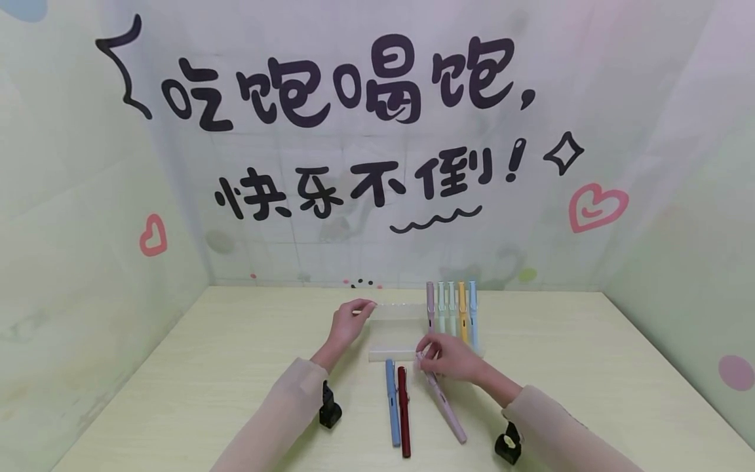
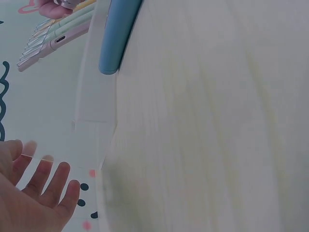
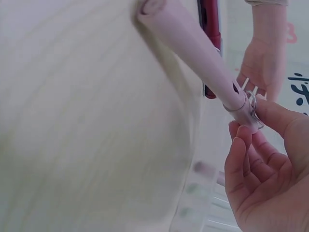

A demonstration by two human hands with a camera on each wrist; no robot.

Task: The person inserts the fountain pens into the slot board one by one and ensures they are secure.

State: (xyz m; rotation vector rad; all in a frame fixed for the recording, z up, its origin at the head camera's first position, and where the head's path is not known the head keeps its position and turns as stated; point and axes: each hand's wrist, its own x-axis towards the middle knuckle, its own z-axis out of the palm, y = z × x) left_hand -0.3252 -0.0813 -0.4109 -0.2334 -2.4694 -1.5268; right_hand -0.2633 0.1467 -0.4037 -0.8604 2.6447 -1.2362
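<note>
A clear plastic pen holder (image 1: 392, 354) stands at the table's middle, with several capped pens side by side in its right part, among them a mauve pen (image 1: 430, 305), a yellow pen (image 1: 463, 314) and a light blue pen (image 1: 473, 314). My left hand (image 1: 347, 326) pinches the holder's upper left edge; in the left wrist view that hand (image 2: 41, 195) has thumb and index finger on the transparent sheet, other fingers spread. Between thumb and fingertips my right hand (image 3: 270, 169) grips a pale pink pen (image 3: 193, 46) by its clip end, the pen slanting toward the front.
In front of the holder, a blue pen (image 1: 392, 406) and a dark red pen (image 1: 404, 416) lie nearly parallel on the pale wooden table (image 1: 206, 380). Behind the table hangs a printed cloth (image 1: 330, 249) with black lettering. Black camera mounts (image 1: 329, 410) hang at both wrists.
</note>
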